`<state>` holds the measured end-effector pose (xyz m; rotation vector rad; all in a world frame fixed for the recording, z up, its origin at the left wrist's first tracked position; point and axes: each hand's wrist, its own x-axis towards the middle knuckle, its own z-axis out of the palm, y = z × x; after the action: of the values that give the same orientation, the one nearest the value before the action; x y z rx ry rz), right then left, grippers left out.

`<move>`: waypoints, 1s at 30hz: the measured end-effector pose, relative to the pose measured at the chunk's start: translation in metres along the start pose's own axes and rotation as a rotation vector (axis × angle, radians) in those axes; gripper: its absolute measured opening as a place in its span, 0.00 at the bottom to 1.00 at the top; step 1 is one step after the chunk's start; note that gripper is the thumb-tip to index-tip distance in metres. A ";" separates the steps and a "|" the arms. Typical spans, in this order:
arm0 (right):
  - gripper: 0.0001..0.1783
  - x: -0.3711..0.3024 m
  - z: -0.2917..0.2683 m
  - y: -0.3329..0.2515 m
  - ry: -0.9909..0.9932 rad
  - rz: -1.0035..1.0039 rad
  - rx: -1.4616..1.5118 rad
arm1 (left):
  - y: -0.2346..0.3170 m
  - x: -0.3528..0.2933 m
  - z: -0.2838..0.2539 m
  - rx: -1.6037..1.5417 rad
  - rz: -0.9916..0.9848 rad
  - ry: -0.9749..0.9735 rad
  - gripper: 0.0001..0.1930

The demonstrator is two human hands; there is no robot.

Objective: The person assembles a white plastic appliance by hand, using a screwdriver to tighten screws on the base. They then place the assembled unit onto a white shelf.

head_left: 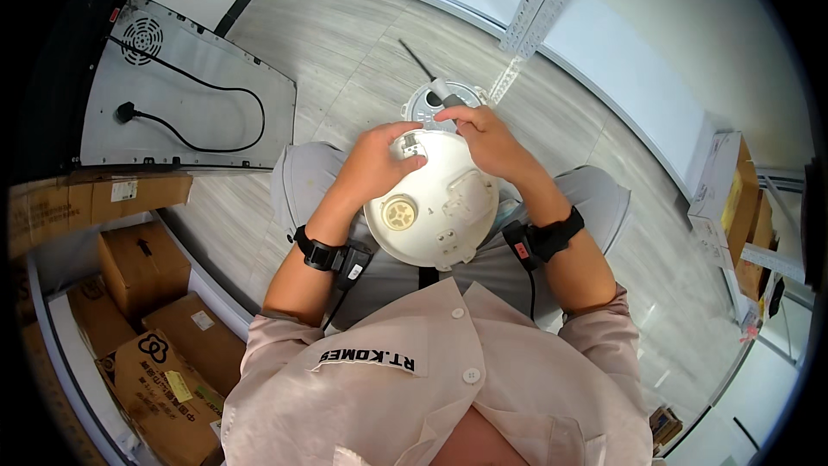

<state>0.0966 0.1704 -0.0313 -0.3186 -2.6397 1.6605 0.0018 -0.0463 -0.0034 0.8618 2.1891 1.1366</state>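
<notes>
A round white plastic cover (431, 233), like an appliance lid, rests on my lap. It has a cream round vent cap (399, 212) at its left and a raised moulded part at its right. My left hand (376, 160) is closed on the cover's far left rim, with the thumb by a small metal-fitted recess. My right hand (495, 142), at the far right rim, grips the grey handle of a screwdriver (441, 89). Its dark shaft points away to the upper left. Just beyond the cover, partly hidden by it and my hand, lies a round grey metal plate with a pale rim (417, 111).
An appliance with a grey metal panel (185, 103) and black power cord (203, 84) stands at the left. Cardboard boxes (142, 267) fill a shelf at the lower left. A perforated metal post (545, 0) rises ahead beside a white ledge. Another box (720, 177) sits at the right.
</notes>
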 end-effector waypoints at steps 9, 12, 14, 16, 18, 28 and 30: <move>0.24 -0.009 0.003 0.001 0.069 0.082 0.143 | 0.008 0.000 0.016 0.084 0.174 0.021 0.27; 0.22 -0.013 0.001 -0.006 0.009 0.175 0.113 | 0.029 -0.008 0.017 0.403 0.455 0.267 0.22; 0.21 -0.014 0.000 -0.009 0.014 0.189 0.106 | 0.041 -0.020 0.013 0.480 0.490 0.089 0.19; 0.20 -0.014 0.003 -0.003 0.036 0.158 0.114 | 0.053 -0.036 0.017 0.546 0.501 -0.074 0.13; 0.18 -0.011 0.010 0.009 0.075 0.075 0.140 | 0.049 -0.048 0.029 0.552 0.512 -0.152 0.12; 0.16 -0.011 0.009 0.007 0.051 0.120 0.138 | 0.026 -0.060 0.043 0.582 0.488 -0.190 0.04; 0.16 -0.012 0.007 0.001 0.032 0.148 0.134 | 0.022 -0.059 0.042 0.589 0.494 -0.182 0.03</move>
<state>0.1077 0.1626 -0.0342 -0.5445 -2.5218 1.8461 0.0766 -0.0584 0.0026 1.7544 2.2409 0.5549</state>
